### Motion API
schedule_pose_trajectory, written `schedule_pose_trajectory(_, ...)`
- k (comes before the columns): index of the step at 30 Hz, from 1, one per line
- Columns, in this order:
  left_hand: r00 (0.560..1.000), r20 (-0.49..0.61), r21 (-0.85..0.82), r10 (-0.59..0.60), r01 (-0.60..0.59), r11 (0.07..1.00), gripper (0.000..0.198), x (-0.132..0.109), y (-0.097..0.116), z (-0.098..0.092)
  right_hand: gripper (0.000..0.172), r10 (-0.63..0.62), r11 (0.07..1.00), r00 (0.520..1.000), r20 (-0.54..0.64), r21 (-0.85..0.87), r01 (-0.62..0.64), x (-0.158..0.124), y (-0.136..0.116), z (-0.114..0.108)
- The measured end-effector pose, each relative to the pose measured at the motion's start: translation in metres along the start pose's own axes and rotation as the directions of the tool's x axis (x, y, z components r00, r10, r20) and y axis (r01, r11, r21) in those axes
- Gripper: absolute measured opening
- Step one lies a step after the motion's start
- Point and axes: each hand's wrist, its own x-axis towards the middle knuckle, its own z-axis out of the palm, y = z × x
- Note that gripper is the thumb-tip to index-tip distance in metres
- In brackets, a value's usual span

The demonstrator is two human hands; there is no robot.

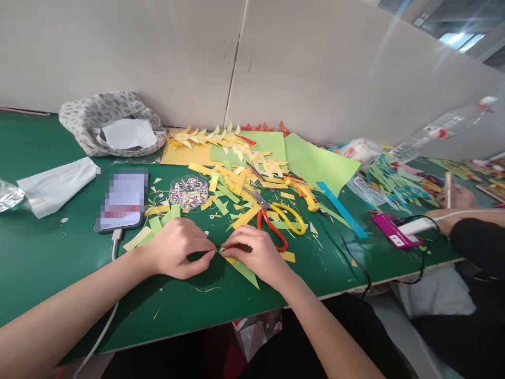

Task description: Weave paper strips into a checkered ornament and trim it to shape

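My left hand [179, 250] is closed in a pinch, thumb and index fingertip together; whatever lies between them is too small to make out. Facing it, my right hand [256, 255] pinches the end of a green and yellow paper strip [246, 273], whose green tail points toward the table's front edge. A small dark-and-white dot, like a googly eye, shows at the right fingertips. Just beyond the hands lie scissors [281, 243] with one red and one yellow handle. A flower-shaped transparent case [188, 192] of googly eyes sits behind my left hand.
A phone [122, 200] on a white cable lies left. Paper scraps, woven yellow paper pieces [236, 145], green sheets [319, 160] and a yellow glue gun [305, 193] spread behind. Right are a magenta power strip [394, 231], a bottle [445, 129] and another person's hand [460, 196].
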Motion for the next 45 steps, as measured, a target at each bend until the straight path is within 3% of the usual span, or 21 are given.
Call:
schedule_pose_trajectory(9, 0.98, 0.119, 0.108, 0.16, -0.173, 0.979, 0.031, -0.002, 0.0, 0.004, 0.005, 0.11, 0.985, 0.994, -0.024, 0.139, -0.105, 0.002, 0.001, -0.001)
schedule_pose_trajectory(14, 0.982, 0.115, 0.134, 0.149, -0.164, 0.977, 0.032, -0.002, 0.001, 0.004, 0.005, 0.109, 0.983, 0.993, -0.036, 0.149, -0.103, 0.003, 0.002, 0.0)
schedule_pose_trajectory(20, 0.971, 0.193, 0.168, 0.144, -0.177, 0.97, 0.033, -0.001, 0.001, 0.005, 0.005, 0.111, 0.985, 0.992, -0.052, 0.142, -0.103, 0.003, 0.004, 0.002)
schedule_pose_trajectory(29, 0.979, 0.152, 0.149, 0.134, -0.157, 0.976, 0.033, -0.002, 0.001, 0.005, 0.005, 0.163, 0.97, 0.986, -0.027, 0.187, -0.155, 0.002, 0.006, 0.002)
schedule_pose_trajectory(34, 0.97, 0.24, 0.061, 0.043, -0.059, 0.996, 0.033, 0.0, -0.001, 0.002, 0.006, 0.169, 0.965, 0.985, -0.039, 0.209, -0.157, 0.003, 0.001, 0.0)
schedule_pose_trajectory(37, 0.956, 0.295, 0.022, -0.006, 0.0, 1.0, 0.034, 0.002, -0.001, -0.002, 0.011, 0.215, 0.947, 0.967, -0.139, 0.271, -0.172, 0.004, -0.002, -0.007)
schedule_pose_trajectory(40, 0.954, 0.3, 0.011, -0.022, 0.02, 1.0, 0.034, 0.003, 0.001, -0.004, 0.017, 0.299, 0.939, 0.901, -0.314, 0.267, -0.218, 0.005, 0.0, -0.019)
schedule_pose_trajectory(42, 0.955, 0.295, 0.012, -0.022, 0.019, 1.0, 0.034, 0.003, 0.002, -0.003, 0.019, 0.3, 0.952, 0.877, -0.374, 0.174, -0.252, 0.005, 0.003, -0.025)
schedule_pose_trajectory(45, 0.962, 0.273, 0.025, 0.003, -0.01, 1.0, 0.034, 0.002, 0.003, -0.001, 0.021, 0.275, 0.955, 0.898, -0.344, -0.012, -0.297, 0.004, 0.01, -0.026)
